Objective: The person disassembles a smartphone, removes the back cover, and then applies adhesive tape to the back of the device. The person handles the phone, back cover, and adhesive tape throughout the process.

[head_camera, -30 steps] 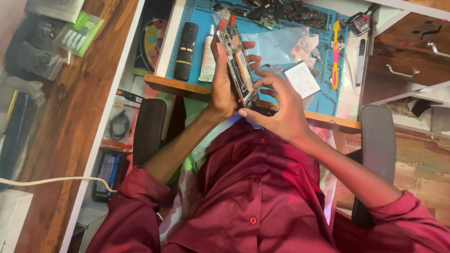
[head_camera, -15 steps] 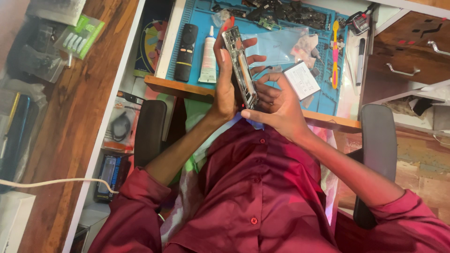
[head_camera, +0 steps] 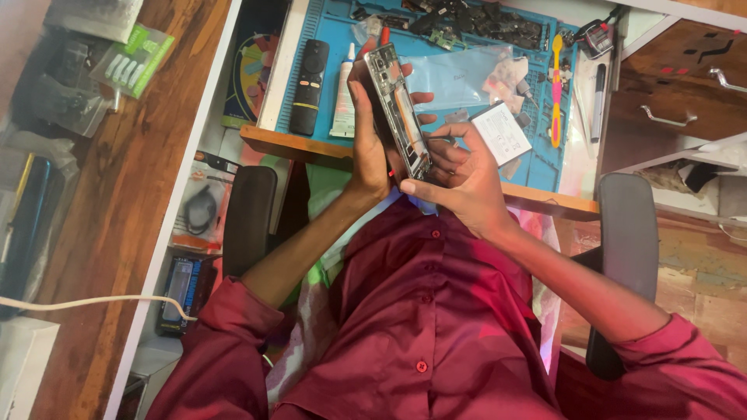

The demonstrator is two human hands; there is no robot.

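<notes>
1. The left hand (head_camera: 367, 148) is wrapped around the back of the opened phone (head_camera: 398, 109), holding it upright over the blue mat (head_camera: 443, 78).
2. The right hand (head_camera: 459, 183) pinches a thin tool (head_camera: 437, 141) against the phone's right edge, at about 4 o'clock from the phone's middle.
3. To do this well, I judge: keep the left grip firm, work the tool tip gently along the frame, and avoid prying on the boards.
4. The remote (head_camera: 309, 87) and glue tube (head_camera: 345, 101) lie at 9 o'clock; the battery (head_camera: 502, 132) lies at 3.
</notes>
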